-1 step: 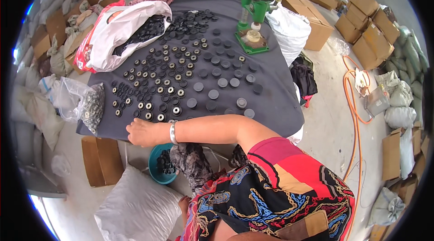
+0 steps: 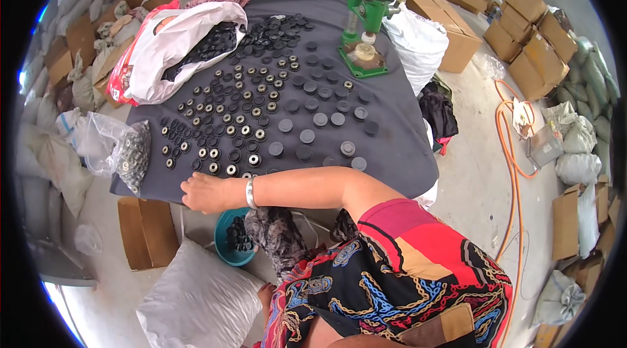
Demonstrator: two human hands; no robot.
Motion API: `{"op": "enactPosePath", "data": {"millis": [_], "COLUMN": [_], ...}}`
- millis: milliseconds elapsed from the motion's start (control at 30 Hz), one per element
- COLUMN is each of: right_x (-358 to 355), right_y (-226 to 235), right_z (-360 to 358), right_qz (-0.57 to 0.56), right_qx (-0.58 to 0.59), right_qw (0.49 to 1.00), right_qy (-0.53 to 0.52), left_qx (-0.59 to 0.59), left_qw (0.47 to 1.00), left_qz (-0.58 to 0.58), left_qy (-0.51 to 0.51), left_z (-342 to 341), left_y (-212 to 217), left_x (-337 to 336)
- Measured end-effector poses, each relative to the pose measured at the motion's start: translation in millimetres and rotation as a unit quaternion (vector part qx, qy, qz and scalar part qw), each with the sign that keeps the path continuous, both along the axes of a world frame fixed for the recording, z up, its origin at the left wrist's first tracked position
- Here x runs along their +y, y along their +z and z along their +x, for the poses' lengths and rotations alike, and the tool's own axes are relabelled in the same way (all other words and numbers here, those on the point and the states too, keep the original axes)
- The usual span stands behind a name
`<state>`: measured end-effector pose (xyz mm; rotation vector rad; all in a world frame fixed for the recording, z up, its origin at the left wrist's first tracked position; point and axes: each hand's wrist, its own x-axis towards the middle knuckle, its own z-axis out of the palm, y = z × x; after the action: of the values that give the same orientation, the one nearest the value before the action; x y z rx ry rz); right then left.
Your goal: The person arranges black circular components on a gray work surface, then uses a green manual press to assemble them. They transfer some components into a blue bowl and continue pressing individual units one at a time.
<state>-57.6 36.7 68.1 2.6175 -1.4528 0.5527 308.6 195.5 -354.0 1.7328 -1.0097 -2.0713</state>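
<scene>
My right hand, with a silver bangle at the wrist, reaches left across my front to the near edge of the dark cloth-covered table. Its fingers are curled; whatever they may hold is hidden. Just beyond it lie black round pieces with metal rings in their centres, among several plain black rings. To their right, dark round caps are spread out. What may be part of my left hand shows low down beside a white sack; its fingers cannot be made out.
A green hand press stands at the far right of the table. A white-and-red sack spills black pieces at the far left. A clear bag of small metal parts sits at the left edge. Below are a turquoise basin and a cardboard box.
</scene>
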Motion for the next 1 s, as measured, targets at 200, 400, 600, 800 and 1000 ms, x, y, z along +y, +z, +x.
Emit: {"op": "enactPosePath", "data": {"millis": [200, 400, 600, 800, 1000], "right_x": [27, 43, 51, 96, 172], "right_y": [-22, -12, -7, 73, 56], "right_z": [6, 9, -6, -124, -321], "right_qz": [-0.055, -0.048, -0.039, 0.051, -0.005], "right_qx": [-0.014, 0.095, 0.088, -0.153, -0.075], "right_qw": [0.998, 0.993, 0.991, 0.964, 0.905], "right_qy": [-0.013, -0.051, -0.095, -0.211, -0.419], "left_qx": [-0.048, -0.019, -0.003, -0.047, -0.045], "left_qw": [0.981, 1.0, 1.0, 0.998, 0.999], "left_qz": [-0.131, -0.014, -0.02, -0.031, -0.026], "left_qy": [-0.136, 0.001, -0.02, -0.008, -0.016], "left_z": [14, 6, -7, 4, -5], "left_y": [4, -7, 11, 7, -3], "left_x": [6, 4, -6, 13, 17]}}
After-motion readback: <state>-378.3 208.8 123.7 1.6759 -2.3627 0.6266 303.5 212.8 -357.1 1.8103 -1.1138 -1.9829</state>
